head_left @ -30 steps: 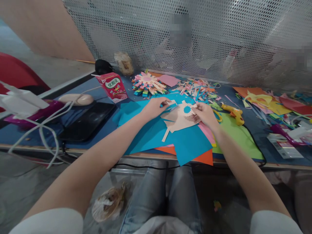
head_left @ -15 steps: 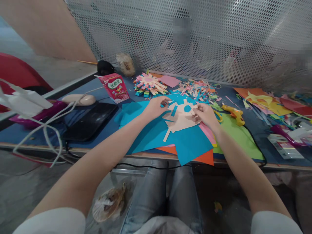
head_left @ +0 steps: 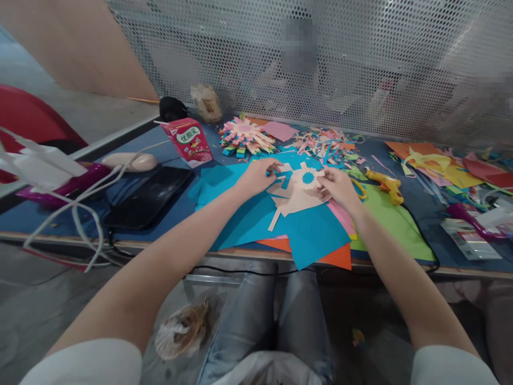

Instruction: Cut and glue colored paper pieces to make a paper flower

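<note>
My right hand (head_left: 340, 188) pinches the edge of a cut piece of peach paper (head_left: 301, 198), beside a toothed blue round in it. Whether that round is a hole over blue paper or a blue piece, I cannot tell. My left hand (head_left: 258, 175) is closed, its fingertips curled together by the paper's left side; what they hold, if anything, is too small to name. Narrow peach strips stick out from the paper. Beneath lie large blue sheets (head_left: 316, 235), with an orange sheet (head_left: 339, 258) showing under them. Yellow-handled scissors (head_left: 360, 188) lie just right of my right hand.
A layered paper flower (head_left: 245, 133) and a heap of paper scraps (head_left: 326, 144) lie at the back. Right stands a yellow glue gun (head_left: 385, 186) on a green sheet (head_left: 396, 224). Left are a pink drink carton (head_left: 188, 143), a black tablet (head_left: 150, 198) and white cables (head_left: 76, 214).
Both hands stay almost where they were. The left fingers and the strips beside them have shifted slightly; the right hand keeps its pinch on the peach paper.
</note>
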